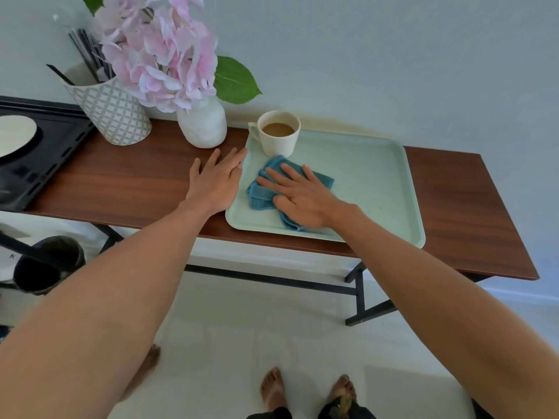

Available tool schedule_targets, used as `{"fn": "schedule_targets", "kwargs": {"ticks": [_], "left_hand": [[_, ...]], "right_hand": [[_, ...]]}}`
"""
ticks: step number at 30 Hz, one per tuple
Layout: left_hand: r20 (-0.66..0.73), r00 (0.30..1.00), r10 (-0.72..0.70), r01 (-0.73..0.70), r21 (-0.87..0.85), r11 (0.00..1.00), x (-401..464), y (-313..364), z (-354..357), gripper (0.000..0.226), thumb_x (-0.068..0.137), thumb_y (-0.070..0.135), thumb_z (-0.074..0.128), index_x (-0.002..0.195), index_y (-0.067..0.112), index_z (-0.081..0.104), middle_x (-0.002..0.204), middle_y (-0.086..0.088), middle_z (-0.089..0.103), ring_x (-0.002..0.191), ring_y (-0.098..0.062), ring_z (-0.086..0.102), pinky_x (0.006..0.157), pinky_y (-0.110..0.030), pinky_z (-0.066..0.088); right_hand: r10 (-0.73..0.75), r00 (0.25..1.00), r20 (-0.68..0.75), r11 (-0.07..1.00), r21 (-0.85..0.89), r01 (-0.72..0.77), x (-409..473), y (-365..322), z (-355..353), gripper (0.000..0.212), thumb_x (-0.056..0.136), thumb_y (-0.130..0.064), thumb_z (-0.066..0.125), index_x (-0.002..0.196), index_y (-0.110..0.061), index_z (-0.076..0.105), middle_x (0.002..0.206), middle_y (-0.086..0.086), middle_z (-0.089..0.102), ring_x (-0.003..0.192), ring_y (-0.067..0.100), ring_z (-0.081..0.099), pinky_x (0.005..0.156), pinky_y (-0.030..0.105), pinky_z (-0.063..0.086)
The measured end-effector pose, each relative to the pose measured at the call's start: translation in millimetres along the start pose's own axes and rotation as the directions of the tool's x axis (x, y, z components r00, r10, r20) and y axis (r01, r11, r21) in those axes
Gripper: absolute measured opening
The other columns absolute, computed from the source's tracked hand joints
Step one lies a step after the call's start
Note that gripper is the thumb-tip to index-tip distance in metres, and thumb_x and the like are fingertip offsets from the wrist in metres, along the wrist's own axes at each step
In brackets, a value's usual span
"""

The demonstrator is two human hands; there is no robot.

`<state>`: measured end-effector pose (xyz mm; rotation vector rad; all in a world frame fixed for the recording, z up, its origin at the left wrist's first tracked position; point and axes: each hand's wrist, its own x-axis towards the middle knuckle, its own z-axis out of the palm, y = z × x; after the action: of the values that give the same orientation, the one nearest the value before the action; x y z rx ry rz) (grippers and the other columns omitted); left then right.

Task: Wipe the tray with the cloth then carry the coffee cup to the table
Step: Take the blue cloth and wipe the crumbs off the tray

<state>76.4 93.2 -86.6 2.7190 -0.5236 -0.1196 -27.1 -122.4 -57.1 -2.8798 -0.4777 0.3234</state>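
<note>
A pale green tray (369, 176) lies on a dark wooden side table (127, 182). A folded blue cloth (261, 193) rests on the tray's left part, and my right hand (302, 196) presses flat on it with fingers spread. A cream coffee cup (279, 139), filled with milky coffee, stands in the tray's far left corner, touching the cloth's far edge. My left hand (216, 181) lies flat on the table against the tray's left rim, holding nothing.
A white vase (202, 125) of pink flowers stands left of the cup, beside a patterned holder (112, 113) with dark sticks. A black tray with a round plate (15, 137) sits at far left. Dark pots (45, 264) stand on the floor below.
</note>
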Motion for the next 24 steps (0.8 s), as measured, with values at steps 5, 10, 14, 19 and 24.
{"fn": "schedule_targets", "kwargs": {"ticks": [5,10,14,19,24], "left_hand": [[0.003,1.0,-0.003,0.003,-0.013,1.0,0.5,-1.0,-1.0,0.05,0.105,0.046,0.013,0.153,0.057,0.021,0.166,0.022,0.021,0.155,-0.013,0.011,0.123,-0.053,-0.001],[0.005,1.0,0.001,-0.001,-0.024,1.0,-1.1,0.7,-1.4,0.051,0.105,0.045,0.015,0.154,0.056,0.022,0.166,0.021,0.021,0.156,-0.014,0.01,0.123,-0.053,-0.002],[0.035,0.999,-0.031,0.033,-0.038,0.999,1.7,9.4,-6.6,0.051,0.106,0.04,0.02,0.156,0.049,0.024,0.167,0.016,0.022,0.156,-0.02,0.01,0.123,-0.056,-0.002],[0.04,0.989,-0.14,0.141,-0.019,0.99,-3.3,38.6,1.6,0.057,0.106,0.041,0.022,0.161,0.033,0.014,0.17,0.006,0.015,0.157,-0.025,0.001,0.122,-0.056,-0.006],[-0.023,0.985,-0.173,0.173,-0.008,0.985,-0.8,40.3,9.8,0.053,0.107,0.032,0.02,0.16,0.035,0.014,0.17,0.008,0.014,0.157,-0.024,0.001,0.122,-0.056,-0.009]], "right_hand": [[-0.205,0.975,0.084,0.977,0.078,0.198,-34.1,3.8,2.5,0.053,0.106,-0.04,0.017,0.159,-0.047,0.016,0.169,-0.018,0.004,0.155,0.007,-0.009,0.122,0.04,-0.017],[-0.003,1.0,0.012,0.998,0.06,0.003,-73.6,64.8,-7.2,0.054,0.105,-0.04,0.016,0.159,-0.046,0.015,0.169,-0.017,0.005,0.155,0.009,-0.007,0.124,0.041,-0.012],[0.368,0.927,-0.065,0.93,0.008,-0.368,-49.3,72.2,-5.1,0.057,0.106,-0.045,0.012,0.162,-0.041,0.0,0.171,-0.009,-0.004,0.156,0.022,-0.011,0.122,0.055,-0.012],[0.495,0.861,-0.114,0.869,0.047,-0.493,-15.1,41.7,0.8,0.063,0.104,-0.048,0.01,0.163,-0.03,-0.003,0.171,0.002,-0.007,0.155,0.033,-0.012,0.119,0.063,-0.012],[0.381,0.919,-0.097,0.924,-0.001,-0.383,-31.1,27.1,5.0,0.061,0.105,-0.049,0.009,0.162,-0.036,-0.005,0.171,0.001,-0.009,0.156,0.03,-0.013,0.12,0.061,-0.013]]}}
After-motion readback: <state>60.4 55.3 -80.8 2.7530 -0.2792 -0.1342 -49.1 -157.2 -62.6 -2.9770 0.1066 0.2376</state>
